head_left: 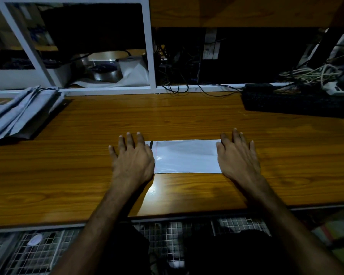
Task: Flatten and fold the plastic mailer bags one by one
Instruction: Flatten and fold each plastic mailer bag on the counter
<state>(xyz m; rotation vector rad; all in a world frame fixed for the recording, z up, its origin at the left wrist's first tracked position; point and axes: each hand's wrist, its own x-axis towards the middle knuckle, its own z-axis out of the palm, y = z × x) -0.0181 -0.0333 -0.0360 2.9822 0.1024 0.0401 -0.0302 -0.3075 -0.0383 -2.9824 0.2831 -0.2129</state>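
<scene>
A white plastic mailer bag (pixel 187 156) is laid flat on the wooden table (pixel 187 116), near the front edge. Its left end is pressed down by the left hand (pixel 132 160) with flat, spread fingers. Its right end is pressed by the right hand (pixel 239 157), also flat. More grey bags are piled in a stack (pixel 18 114) at the far left.

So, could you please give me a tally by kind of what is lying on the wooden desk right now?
Folded white mailer bag under both hands: 1
Pile of grey mailer bags at the far left (single bags too layered to count): 1
Black keyboard at the far right: 1
Total: 3
</scene>
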